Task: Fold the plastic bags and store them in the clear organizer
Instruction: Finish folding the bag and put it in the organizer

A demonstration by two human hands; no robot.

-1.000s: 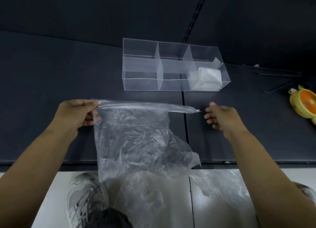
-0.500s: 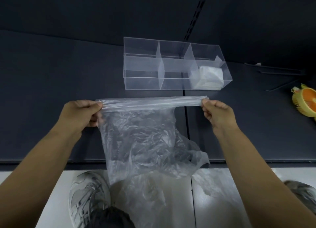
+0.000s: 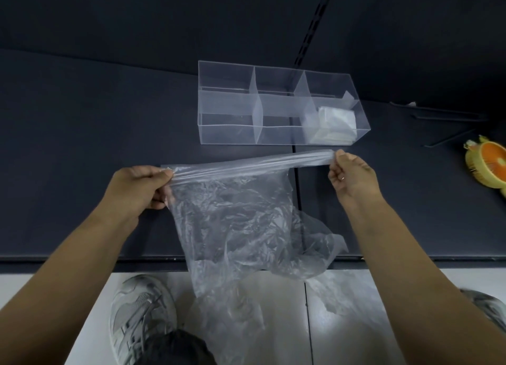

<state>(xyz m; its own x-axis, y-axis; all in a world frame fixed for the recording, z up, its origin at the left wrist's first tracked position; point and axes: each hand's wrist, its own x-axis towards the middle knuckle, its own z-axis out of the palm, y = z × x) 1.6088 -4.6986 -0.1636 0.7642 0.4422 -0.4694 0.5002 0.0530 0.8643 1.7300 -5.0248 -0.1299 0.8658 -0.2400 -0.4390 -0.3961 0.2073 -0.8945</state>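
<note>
A crumpled clear plastic bag [image 3: 241,222] hangs in front of me over the near edge of the dark table [image 3: 82,145]. My left hand [image 3: 142,186] grips its top edge at the left. My right hand [image 3: 351,177] pinches the right end of that edge, which is stretched taut into a strip. Beyond the hands stands the clear organizer [image 3: 227,104] with three compartments. A folded white bag [image 3: 335,126] lies in its right compartment; the other two hold nothing.
An orange and yellow hand fan [image 3: 490,165] lies at the right edge of the table. Thin dark rods [image 3: 449,115] lie behind it. Below the table edge are a pale floor, my grey shoes [image 3: 139,312] and more clear plastic [image 3: 235,310].
My right hand took hold of the bag's right end and drew the top edge taut. It now sits higher and farther right, so the strip slopes up to the right.
</note>
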